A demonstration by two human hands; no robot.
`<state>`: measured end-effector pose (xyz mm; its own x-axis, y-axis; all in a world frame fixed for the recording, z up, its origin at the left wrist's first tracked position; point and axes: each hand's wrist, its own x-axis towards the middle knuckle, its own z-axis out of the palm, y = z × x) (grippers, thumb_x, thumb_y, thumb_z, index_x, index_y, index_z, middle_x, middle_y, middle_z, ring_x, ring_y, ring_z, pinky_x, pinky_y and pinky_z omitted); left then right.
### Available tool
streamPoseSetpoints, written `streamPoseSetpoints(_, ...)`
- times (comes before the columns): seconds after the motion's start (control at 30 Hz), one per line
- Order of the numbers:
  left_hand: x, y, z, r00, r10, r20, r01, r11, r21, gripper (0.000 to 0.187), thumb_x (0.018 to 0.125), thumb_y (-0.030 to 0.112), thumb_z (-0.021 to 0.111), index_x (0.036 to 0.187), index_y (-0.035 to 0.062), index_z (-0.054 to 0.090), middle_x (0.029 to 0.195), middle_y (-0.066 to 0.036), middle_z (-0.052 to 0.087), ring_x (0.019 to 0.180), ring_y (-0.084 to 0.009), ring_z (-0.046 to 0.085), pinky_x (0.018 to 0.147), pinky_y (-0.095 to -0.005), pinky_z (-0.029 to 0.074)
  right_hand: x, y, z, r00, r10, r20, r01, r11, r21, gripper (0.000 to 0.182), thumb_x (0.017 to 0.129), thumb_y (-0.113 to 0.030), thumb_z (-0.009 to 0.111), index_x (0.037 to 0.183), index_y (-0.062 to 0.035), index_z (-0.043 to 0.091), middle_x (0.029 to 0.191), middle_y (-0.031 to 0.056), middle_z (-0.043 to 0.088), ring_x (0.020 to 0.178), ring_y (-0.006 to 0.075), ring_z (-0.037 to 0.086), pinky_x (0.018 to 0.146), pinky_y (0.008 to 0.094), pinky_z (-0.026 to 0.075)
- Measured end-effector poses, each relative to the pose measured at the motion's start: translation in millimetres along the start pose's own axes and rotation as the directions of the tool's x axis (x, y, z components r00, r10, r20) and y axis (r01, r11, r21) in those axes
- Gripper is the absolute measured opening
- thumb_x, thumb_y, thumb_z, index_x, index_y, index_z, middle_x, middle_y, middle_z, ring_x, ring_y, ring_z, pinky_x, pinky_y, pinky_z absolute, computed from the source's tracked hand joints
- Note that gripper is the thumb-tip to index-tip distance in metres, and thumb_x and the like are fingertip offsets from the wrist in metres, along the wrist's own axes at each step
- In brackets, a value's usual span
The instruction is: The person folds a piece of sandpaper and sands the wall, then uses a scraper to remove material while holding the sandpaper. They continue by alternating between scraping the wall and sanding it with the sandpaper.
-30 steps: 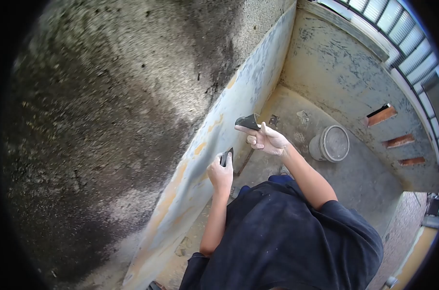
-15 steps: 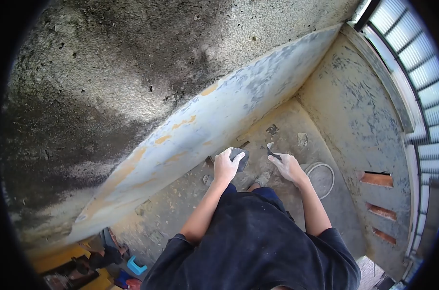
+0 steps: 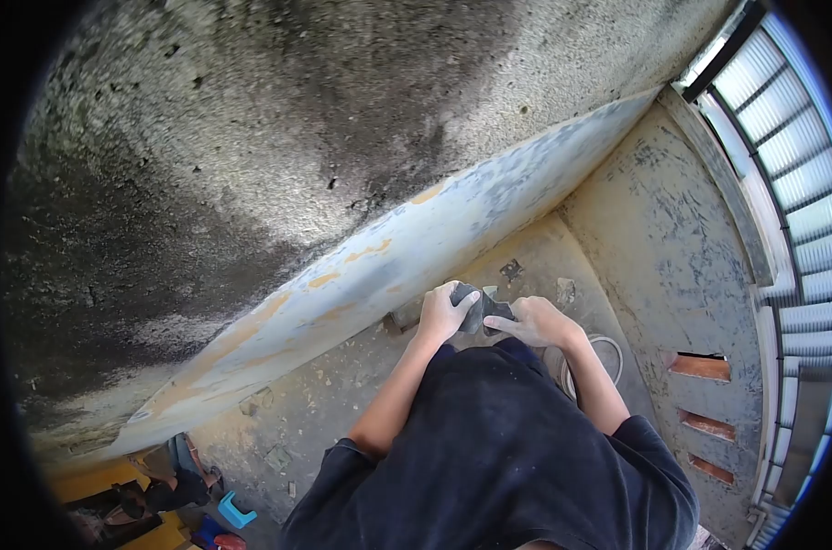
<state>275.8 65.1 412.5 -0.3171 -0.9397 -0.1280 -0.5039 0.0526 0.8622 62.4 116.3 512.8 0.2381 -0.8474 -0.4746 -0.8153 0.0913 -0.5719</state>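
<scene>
My left hand (image 3: 444, 313), dusted white, is closed on a dark grey flat piece (image 3: 472, 316) in front of my torso. Close beside it on the right, my right hand (image 3: 528, 322) grips a dark flat tool (image 3: 499, 313), its thumb pointing left along it. The tool and the grey piece meet or overlap between my hands; whether they touch is not clear. Behind them rises a low wall (image 3: 407, 252) with white, blue-grey and orange patches.
A rough, stained wall (image 3: 251, 119) fills the upper left. On the right, another wall (image 3: 636, 220) has several brick-lined slots (image 3: 706, 423). A pale hoop (image 3: 610, 353) lies on the floor (image 3: 329, 408). A blue plastic object (image 3: 236, 511) is at the lower left.
My right hand has moved left, bringing its tool against or over the grey piece. My left hand has shifted slightly right. The camera view has tilted and shifted a little.
</scene>
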Motion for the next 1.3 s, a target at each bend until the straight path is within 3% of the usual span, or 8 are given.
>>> streamPoseSetpoints(0.27,12.6,-5.0,-14.9,0.998,-0.034,0.044,0.05,0.9,-0.433,0.018,0.092,0.006,0.07,0.11,0.0009,0.071,0.099,-0.004,0.076,0.089,-0.0099,0.068,0.082,-0.03,0.056,52.2,-8.8,-27.0,0.939,-0.274,0.209,0.114,0.82,0.56,0.049,0.099,-0.044,0.074,0.105,0.0037,0.078,0.089,-0.0008,0.072,0.083,0.009,0.061,0.077,0.0311,0.053)
streamPoseSetpoints(0.57,21.7,16.4,26.7,0.971,-0.226,-0.078,0.068,0.573,-0.816,0.021,0.107,0.015,0.061,0.122,0.0019,0.069,0.111,-0.003,0.073,0.099,-0.011,0.068,0.09,-0.0312,0.056,87.3,7.6,-68.1,0.99,-0.141,0.0,0.137,0.959,0.247,0.068,0.083,-0.065,0.079,0.089,0.0032,0.08,0.061,0.0126,0.066,0.057,0.0223,0.062,0.061,0.0396,0.051)
streamPoseSetpoints(0.7,33.3,26.7,73.4,0.961,-0.26,-0.093,0.007,0.361,-0.932,0.035,0.109,0.022,0.058,0.137,0.0008,0.06,0.123,-0.008,0.071,0.11,-0.0166,0.07,0.1,-0.0361,0.057,97.2,44.8,-80.7,0.925,-0.348,-0.153,0.348,0.937,-0.026,0.063,0.083,-0.06,0.082,0.091,0.0022,0.08,0.077,0.0198,0.07,0.09,0.0291,0.07,0.082,0.0406,0.054)
streamPoseSetpoints(0.8,38.0,45.1,106.2,0.937,-0.31,-0.163,-0.109,0.185,-0.977,0.038,0.11,0.026,0.056,0.14,0.0015,0.058,0.132,-0.009,0.067,0.116,-0.0173,0.067,0.101,-0.0363,0.056,104.5,66.4,-85.0,0.889,-0.391,-0.241,0.445,0.86,0.248,0.047,0.085,-0.038,0.088,0.097,0.0065,0.078,0.105,0.0123,0.073,0.097,0.0244,0.069,0.089,0.0375,0.055)
streamPoseSetpoints(1.07,19.2,101.2,90.3,0.927,-0.317,-0.202,-0.281,-0.227,-0.933,0.048,0.109,0.034,0.059,0.145,0.0032,0.053,0.132,-0.009,0.066,0.119,-0.0173,0.066,0.104,-0.0356,0.053,115.2,57.3,-91.5,0.935,-0.345,0.079,0.235,0.772,0.59,0.025,0.091,-0.021,0.085,0.094,0.0034,0.08,0.082,0.003,0.073,0.068,0.0074,0.062,0.062,0.0254,0.052)
streamPoseSetpoints(1.1,20.7,95.3,91.4,0.926,-0.316,-0.208,-0.288,-0.231,-0.929,0.048,0.109,0.034,0.059,0.145,0.0032,0.053,0.132,-0.009,0.066,0.119,-0.0173,0.066,0.104,-0.0356,0.053,114.0,53.0,-90.5,0.931,-0.363,0.037,0.282,0.78,0.559,0.023,0.091,-0.02,0.085,0.093,0.0027,0.08,0.077,0.0017,0.072,0.064,0.0065,0.061,0.06,0.0247,0.051)
streamPoseSetpoints(1.2,17.1,86.1,87.0,0.76,-0.43,-0.487,-0.226,0.527,-0.819,0.057,0.099,0.026,0.076,0.144,0.0011,0.051,0.127,-0.01,0.065,0.118,-0.0163,0.063,0.103,-0.0336,0.052,121.6,49.3,-74.8,0.911,-0.412,0.034,0.333,0.779,0.531,0.024,0.093,-0.019,0.083,0.095,0.0041,0.079,0.079,0.0017,0.073,0.066,0.0061,0.061,0.06,0.0248,0.051)
streamPoseSetpoints(1.3,12.2,80.5,76.0,0.644,-0.472,-0.603,-0.285,0.583,-0.761,0.064,0.09,0.021,0.086,0.14,0.0001,0.052,0.127,-0.011,0.065,0.117,-0.0176,0.063,0.1,-0.0342,0.053,121.1,34.8,-64.6,0.916,-0.4,0.039,0.313,0.769,0.557,0.033,0.093,-0.029,0.083,0.093,0.0039,0.08,0.074,0.0024,0.072,0.066,0.0067,0.061,0.061,0.027,0.051)
